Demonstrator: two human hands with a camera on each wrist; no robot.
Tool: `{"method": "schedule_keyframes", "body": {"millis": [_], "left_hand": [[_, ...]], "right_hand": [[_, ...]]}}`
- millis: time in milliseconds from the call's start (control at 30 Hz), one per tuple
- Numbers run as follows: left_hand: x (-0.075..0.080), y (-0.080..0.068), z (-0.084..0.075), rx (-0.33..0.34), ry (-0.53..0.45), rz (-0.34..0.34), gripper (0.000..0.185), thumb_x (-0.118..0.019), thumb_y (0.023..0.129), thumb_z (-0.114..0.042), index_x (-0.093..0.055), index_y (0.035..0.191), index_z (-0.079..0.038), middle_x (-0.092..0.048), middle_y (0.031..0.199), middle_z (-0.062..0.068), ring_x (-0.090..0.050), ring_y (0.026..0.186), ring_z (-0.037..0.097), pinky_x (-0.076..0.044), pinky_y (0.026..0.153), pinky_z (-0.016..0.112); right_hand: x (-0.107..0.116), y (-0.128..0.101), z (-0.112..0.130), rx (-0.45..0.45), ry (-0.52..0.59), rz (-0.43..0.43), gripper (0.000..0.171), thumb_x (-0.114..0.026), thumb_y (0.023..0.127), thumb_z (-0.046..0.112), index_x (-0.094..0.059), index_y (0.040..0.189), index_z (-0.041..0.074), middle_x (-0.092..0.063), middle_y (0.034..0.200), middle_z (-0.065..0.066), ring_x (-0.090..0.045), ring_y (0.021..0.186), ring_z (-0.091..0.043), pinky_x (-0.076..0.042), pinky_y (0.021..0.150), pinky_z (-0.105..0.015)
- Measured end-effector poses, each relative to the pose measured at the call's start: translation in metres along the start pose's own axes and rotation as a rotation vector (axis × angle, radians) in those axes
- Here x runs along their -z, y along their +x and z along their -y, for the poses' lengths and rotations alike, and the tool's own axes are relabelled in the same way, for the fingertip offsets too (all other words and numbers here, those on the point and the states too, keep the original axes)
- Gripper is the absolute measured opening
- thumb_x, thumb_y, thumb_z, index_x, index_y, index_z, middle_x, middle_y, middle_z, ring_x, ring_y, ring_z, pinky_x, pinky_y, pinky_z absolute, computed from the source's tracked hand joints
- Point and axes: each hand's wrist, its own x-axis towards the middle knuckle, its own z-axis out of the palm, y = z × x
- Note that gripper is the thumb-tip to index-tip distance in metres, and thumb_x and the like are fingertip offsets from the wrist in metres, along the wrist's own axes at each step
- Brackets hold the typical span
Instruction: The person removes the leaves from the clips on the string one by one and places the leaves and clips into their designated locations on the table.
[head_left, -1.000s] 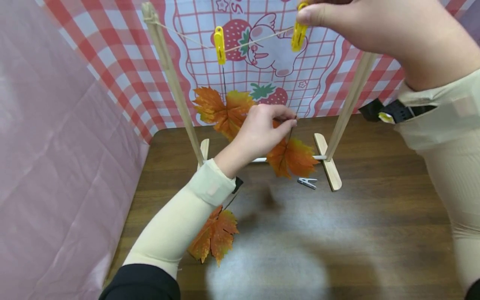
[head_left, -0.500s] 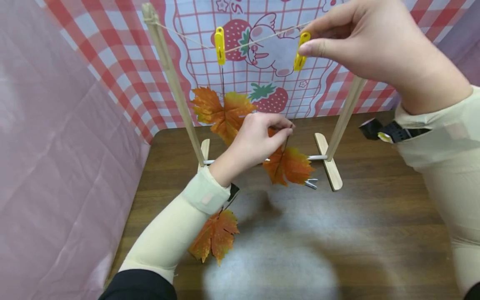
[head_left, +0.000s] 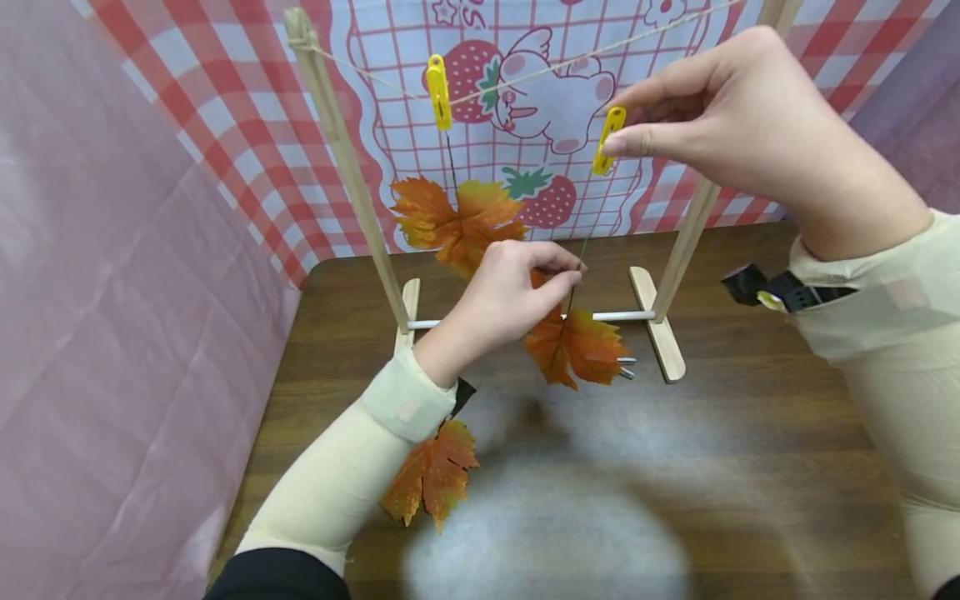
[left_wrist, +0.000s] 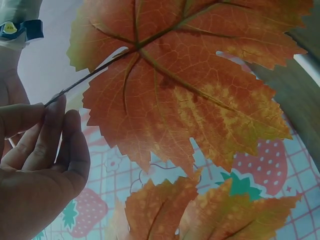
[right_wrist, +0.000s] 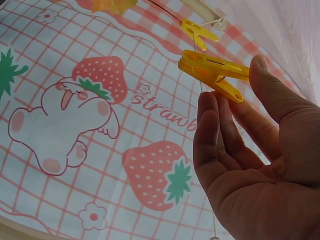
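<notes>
My left hand point(head_left: 517, 287) pinches the thin dark stem of an orange maple leaf point(head_left: 573, 346), which hangs below the fingers. In the left wrist view this leaf point(left_wrist: 190, 85) fills much of the picture. Higher and to the right, my right hand point(head_left: 738, 137) pinches a yellow clothespin point(head_left: 611, 140) by its handle ends, between thumb and fingers. The right wrist view shows nothing in the nose of this clothespin point(right_wrist: 212, 72). Another yellow clothespin point(head_left: 438, 92) is clipped to the string point(head_left: 555, 67), with a second orange leaf point(head_left: 459, 221) hanging from it by its stem.
The string runs between two wooden posts point(head_left: 348, 167), joined low down by a white rod point(head_left: 622, 316). A third leaf point(head_left: 435, 475) lies on the wooden table point(head_left: 585, 500) beside my left forearm. Behind the hanging leaf, a grey clothespin point(head_left: 627, 372) is partly hidden. A checked, strawberry-printed cloth point(head_left: 637, 192) hangs behind.
My right hand has come down with its yellow clothespin, from string height to below the string. My left hand and its leaf have sunk slightly, and the leaf now covers most of the grey clothespin.
</notes>
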Motion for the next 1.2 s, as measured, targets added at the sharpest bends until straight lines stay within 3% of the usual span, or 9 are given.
{"method": "schedule_keyframes", "body": {"millis": [267, 533, 867, 1200], "left_hand": [[0.0, -0.008, 0.004, -0.015, -0.024, -0.023, 0.007, -0.064, 0.084, -0.015, -0.071, 0.087, -0.013, -0.065, 0.081, -0.011, -0.054, 0.067, -0.002, -0.044, 0.06, 0.022], [0.003, -0.018, 0.008, 0.002, -0.017, -0.034, 0.008, -0.063, 0.085, -0.016, -0.07, 0.087, -0.015, -0.064, 0.08, -0.014, -0.054, 0.063, 0.0, -0.043, 0.056, 0.021], [0.011, -0.029, 0.013, -0.006, -0.018, -0.041, 0.007, -0.063, 0.086, -0.015, -0.069, 0.086, -0.016, -0.064, 0.08, -0.012, -0.056, 0.066, 0.0, -0.045, 0.057, 0.02], [0.02, -0.04, 0.019, 0.081, -0.063, -0.042, 0.006, -0.063, 0.086, -0.016, -0.069, 0.086, -0.016, -0.066, 0.079, -0.008, -0.058, 0.062, 0.004, -0.046, 0.053, 0.023]], "right_hand": [[-0.009, -0.007, -0.01, -0.039, 0.102, 0.01, 0.025, -0.077, 0.072, 0.024, -0.072, 0.093, 0.012, -0.068, 0.079, -0.001, -0.059, 0.064, -0.011, -0.041, 0.051, -0.017], [-0.02, -0.017, -0.018, -0.095, 0.195, 0.057, 0.023, -0.078, 0.07, 0.024, -0.071, 0.09, 0.014, -0.067, 0.078, -0.003, -0.059, 0.062, -0.016, -0.039, 0.046, -0.02], [-0.031, -0.026, -0.024, -0.129, 0.339, 0.092, 0.025, -0.079, 0.069, 0.018, -0.07, 0.091, 0.009, -0.067, 0.08, -0.008, -0.063, 0.069, -0.021, -0.048, 0.054, -0.023], [-0.043, -0.035, -0.034, -0.134, 0.315, 0.123, 0.029, -0.077, 0.072, 0.021, -0.069, 0.099, 0.015, -0.067, 0.083, -0.003, -0.063, 0.074, -0.018, -0.048, 0.06, -0.02]]}}
